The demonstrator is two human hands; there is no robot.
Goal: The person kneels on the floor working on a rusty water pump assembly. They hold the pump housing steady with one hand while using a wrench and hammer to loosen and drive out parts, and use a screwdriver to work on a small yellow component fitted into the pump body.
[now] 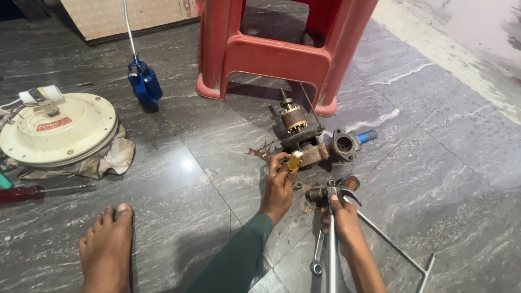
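In the head view, a rusty motor assembly with a copper-wound rotor (297, 133) is seen on the grey stone floor (179, 179), just before the red plastic stool (282, 49). The left hand (279, 187) is closed around a small yellow-handled tool (294, 161), touching the assembly's near edge. The right hand (343, 217) is wrapped around long metal pliers (331, 239), the long axis pointing away towards the assembly, the jaws clamped on a small rusty part (316, 194). The left hand is the nearer.

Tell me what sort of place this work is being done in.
Most likely an informal repair spot on the floor of a home or small shop. The person sits on a grey stone floor beside a red plastic stool, with a dismantled rusty motor and a white fan housing nearby.
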